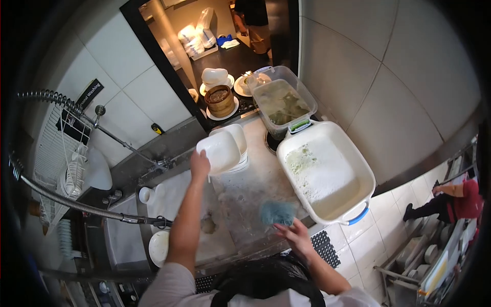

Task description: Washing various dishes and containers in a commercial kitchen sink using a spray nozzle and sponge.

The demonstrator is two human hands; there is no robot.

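My left hand [200, 165] grips the near-left edge of a white square-shaped dish [218, 151]. That dish is held over a stack of white plates [242, 165] on the metal counter, partly hiding it; I cannot tell whether they touch. In my right hand [295, 235], at the fingertips, is a blue-green scouring pad [277, 212], blurred, above the counter's front part. Right of the pad stands a large white plastic tub [345, 153] with foamy liquid and a blue handle.
Behind the tub, a clear plastic container [284, 101] holds cloudy water and submerged items. A bamboo steamer [219, 101] stands on a plate at the hatch. Left are a sink [124, 234], a spray hose [84, 203] and a dish rack [63, 169]. People stand beyond the hatch and far right.
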